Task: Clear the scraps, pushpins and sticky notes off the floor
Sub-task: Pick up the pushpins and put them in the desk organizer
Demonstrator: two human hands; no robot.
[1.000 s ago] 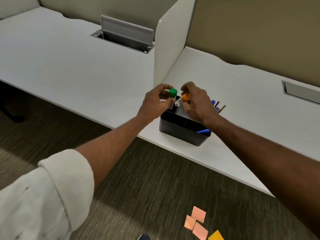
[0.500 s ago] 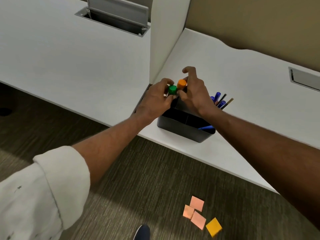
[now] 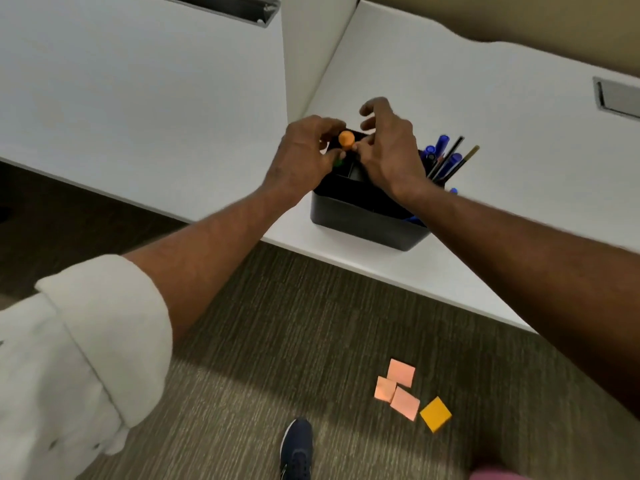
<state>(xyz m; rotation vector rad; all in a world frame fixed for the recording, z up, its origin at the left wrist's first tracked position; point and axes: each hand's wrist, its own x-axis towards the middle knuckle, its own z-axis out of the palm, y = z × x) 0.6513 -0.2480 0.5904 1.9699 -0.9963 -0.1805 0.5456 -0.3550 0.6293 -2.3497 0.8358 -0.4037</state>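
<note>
A black organizer [image 3: 363, 220] sits at the near edge of the white table [image 3: 138, 116], split into compartments. Its far right compartment holds a bunch of blue and dark pens [image 3: 446, 157] leaning out to the right, and another blue pen tip shows at the near right corner. What lies in the other compartments is hidden by the hands. The left hand [image 3: 301, 157] is curled over the organizer's far left corner, with only a sliver of the green pushpin [image 3: 337, 163] showing at its fingertips. The right hand [image 3: 391, 157] pinches the orange pushpin [image 3: 346, 138] by thumb and forefinger, its other fingers spread upward. Four sticky notes [image 3: 404, 403], three pink and one amber, lie clustered on the carpeted floor [image 3: 277, 323], well apart from the table and near a dark shoe [image 3: 296, 445]. Half a second ago the green pushpin stood in plain sight beside the orange one; now the left fingers cover it. The notes lie just as they did.
</note>
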